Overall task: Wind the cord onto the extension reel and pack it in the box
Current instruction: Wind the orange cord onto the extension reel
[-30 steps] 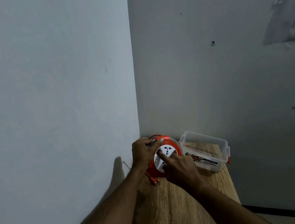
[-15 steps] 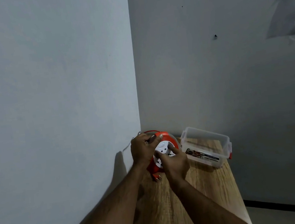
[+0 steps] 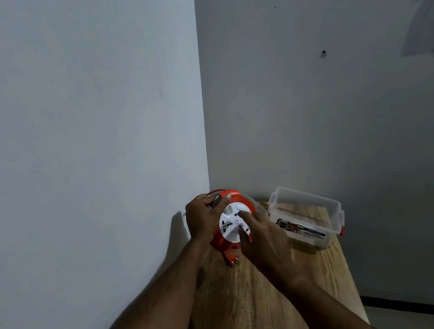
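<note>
At the table's (image 3: 272,310) far left corner, hard against the two walls, the orange reel (image 3: 222,240) stands tilted with its white socket face (image 3: 231,225) turned up toward the camera. The left hand (image 3: 204,219) grips the reel's rim from 9 o'clock, fingers curled over the top edge, thumb lying across it. The right hand (image 3: 265,238) comes in from 4 o'clock, fingers bent, fingertips pressing on the white face; whether it pinches anything I cannot tell. Below the reel, at 6 o'clock, the orange plug (image 3: 231,260) rests on the wood. A loop of cord (image 3: 214,192) shows over the reel's top. At 3 o'clock, just beside the right hand, sits the clear box (image 3: 308,217), lidless, a printed label on its near side. Both forearms cross the near tabletop.
</note>
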Available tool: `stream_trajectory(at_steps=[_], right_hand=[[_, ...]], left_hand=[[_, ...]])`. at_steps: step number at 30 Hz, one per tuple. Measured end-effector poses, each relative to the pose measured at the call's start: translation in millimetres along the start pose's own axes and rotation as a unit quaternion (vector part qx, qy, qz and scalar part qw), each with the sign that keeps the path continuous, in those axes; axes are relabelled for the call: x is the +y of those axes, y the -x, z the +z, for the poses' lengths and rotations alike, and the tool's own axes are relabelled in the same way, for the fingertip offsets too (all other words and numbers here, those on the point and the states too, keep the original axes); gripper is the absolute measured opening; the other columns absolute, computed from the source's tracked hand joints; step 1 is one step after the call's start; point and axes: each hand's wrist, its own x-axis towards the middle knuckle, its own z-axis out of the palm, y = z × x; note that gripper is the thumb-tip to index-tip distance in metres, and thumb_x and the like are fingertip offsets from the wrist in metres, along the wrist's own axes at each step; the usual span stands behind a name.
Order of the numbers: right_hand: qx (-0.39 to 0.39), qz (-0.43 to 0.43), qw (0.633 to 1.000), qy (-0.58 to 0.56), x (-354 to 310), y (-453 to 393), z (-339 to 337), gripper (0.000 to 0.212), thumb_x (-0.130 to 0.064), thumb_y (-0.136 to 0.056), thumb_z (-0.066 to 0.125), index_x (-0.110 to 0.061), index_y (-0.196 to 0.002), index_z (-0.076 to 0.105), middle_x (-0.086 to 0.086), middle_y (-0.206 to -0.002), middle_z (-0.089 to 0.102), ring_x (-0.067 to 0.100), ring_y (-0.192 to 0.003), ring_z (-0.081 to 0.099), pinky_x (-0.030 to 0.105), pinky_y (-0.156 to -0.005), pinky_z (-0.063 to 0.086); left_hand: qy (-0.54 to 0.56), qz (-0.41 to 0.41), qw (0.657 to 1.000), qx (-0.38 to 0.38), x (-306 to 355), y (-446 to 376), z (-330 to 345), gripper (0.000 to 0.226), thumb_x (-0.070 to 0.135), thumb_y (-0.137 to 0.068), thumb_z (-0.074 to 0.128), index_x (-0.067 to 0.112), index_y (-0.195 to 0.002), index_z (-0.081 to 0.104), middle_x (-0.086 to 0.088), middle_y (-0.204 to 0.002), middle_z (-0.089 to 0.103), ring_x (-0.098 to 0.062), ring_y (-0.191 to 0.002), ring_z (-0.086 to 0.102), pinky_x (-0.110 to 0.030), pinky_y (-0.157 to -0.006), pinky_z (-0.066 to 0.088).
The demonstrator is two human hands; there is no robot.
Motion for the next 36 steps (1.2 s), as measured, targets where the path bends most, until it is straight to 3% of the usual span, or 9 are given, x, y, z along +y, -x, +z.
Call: stream_trajectory(at_steps=[8, 16, 22, 25, 26, 29, 30, 33, 36], right_hand=[[-0.234, -0.025, 0.968, 0.09, 1.4, -7.0, -8.8, 0.076, -0.048, -0.103, 0.046, -0.034, -0.161, -0.002, 0.02, -0.156, 0.036, 0.025, -0.113, 0.064, 0.031, -0.086, 0.057], [-0.106, 0.031, 0.994, 0.005, 0.4, -7.0, -6.0, 0.065, -0.04, -0.088, 0.074, -0.036, -0.147, 0.048, 0.008, -0.135, 0.066, 0.024, -0.115, 0.068, 0.039, -0.097, 0.057], [0.027, 0.235, 0.96, -0.153, -12.9, -7.2, 15.7, 0.065, -0.043, -0.073, 0.088, -0.033, -0.133, 0.064, 0.002, -0.124, 0.072, 0.02, -0.106, 0.07, 0.039, -0.088, 0.061], [0.074, 0.407, 0.852, -0.32, -28.7, -10.9, 22.2, 0.067, -0.035, -0.071, 0.09, -0.025, -0.132, 0.064, 0.006, -0.136, 0.064, 0.028, -0.119, 0.064, 0.047, -0.09, 0.06], [0.084, 0.494, 0.765, -0.406, -32.5, -17.3, 24.3, 0.066, -0.032, -0.073, 0.089, -0.02, -0.132, 0.063, 0.009, -0.136, 0.062, 0.031, -0.12, 0.061, 0.051, -0.093, 0.058], [0.073, 0.647, 0.392, -0.65, -44.7, -43.7, 15.2, 0.07, -0.038, -0.085, 0.077, -0.009, -0.139, 0.045, 0.012, -0.14, 0.053, 0.036, -0.126, 0.051, 0.056, -0.106, 0.044], [0.061, 0.644, 0.335, -0.685, -45.5, -49.6, 12.3, 0.069, -0.04, -0.091, 0.07, -0.01, -0.145, 0.04, 0.012, -0.146, 0.049, 0.037, -0.134, 0.045, 0.053, -0.111, 0.038], [0.039, 0.639, 0.354, -0.682, -43.3, -56.9, 7.9, 0.064, -0.031, -0.095, 0.069, -0.008, -0.147, 0.039, 0.016, -0.145, 0.05, 0.039, -0.136, 0.044, 0.053, -0.113, 0.038], [0.015, 0.633, 0.426, -0.646, -37.5, -52.6, 11.6, 0.067, -0.026, -0.084, 0.08, -0.006, -0.138, 0.045, 0.019, -0.127, 0.062, 0.041, -0.115, 0.061, 0.054, -0.088, 0.056]], left_hand=[[0.032, 0.014, 0.999, -0.035, 6.3, 0.5, 6.2, 0.034, 0.042, -0.081, 0.08, 0.008, -0.079, 0.078, 0.012, -0.062, 0.064, -0.001, -0.055, 0.057, -0.006, -0.051, 0.038], [0.028, 0.06, 0.997, -0.045, 6.5, 1.9, 8.1, 0.035, 0.046, -0.08, 0.079, 0.011, -0.079, 0.078, 0.018, -0.062, 0.058, 0.001, -0.057, 0.057, -0.004, -0.052, 0.04], [0.035, 0.072, 0.996, -0.038, 10.6, 4.6, 7.5, 0.03, 0.045, -0.083, 0.077, 0.016, -0.093, 0.08, 0.007, -0.086, 0.076, 0.005, -0.067, 0.063, -0.004, -0.061, 0.047], [0.031, 0.066, 0.997, -0.026, 14.9, 6.9, 11.8, 0.031, 0.047, -0.082, 0.078, 0.016, -0.079, 0.078, 0.013, -0.069, 0.068, -0.002, -0.061, 0.061, -0.014, -0.057, 0.047], [0.028, 0.07, 0.997, -0.025, 15.6, 8.1, 13.8, 0.032, 0.047, -0.081, 0.078, 0.016, -0.08, 0.078, 0.012, -0.069, 0.068, -0.003, -0.062, 0.062, -0.016, -0.058, 0.047], [0.03, 0.098, 0.994, -0.032, 13.6, 13.3, 18.1, 0.037, 0.051, -0.079, 0.078, 0.018, -0.096, 0.08, 0.007, -0.092, 0.077, -0.004, -0.081, 0.07, -0.02, -0.071, 0.057], [0.033, 0.102, 0.994, -0.031, 12.9, 14.6, 18.4, 0.039, 0.052, -0.079, 0.078, 0.018, -0.098, 0.08, 0.006, -0.096, 0.078, -0.005, -0.084, 0.07, -0.021, -0.073, 0.058], [0.033, 0.093, 0.995, -0.01, 13.1, 11.5, 15.7, 0.035, 0.049, -0.08, 0.078, 0.016, -0.093, 0.08, 0.004, -0.092, 0.077, -0.004, -0.076, 0.068, -0.018, -0.067, 0.056], [0.037, 0.078, 0.996, -0.008, 12.4, 8.1, 13.7, 0.035, 0.048, -0.082, 0.076, 0.016, -0.093, 0.08, 0.004, -0.093, 0.077, -0.004, -0.076, 0.067, -0.015, -0.067, 0.055]])
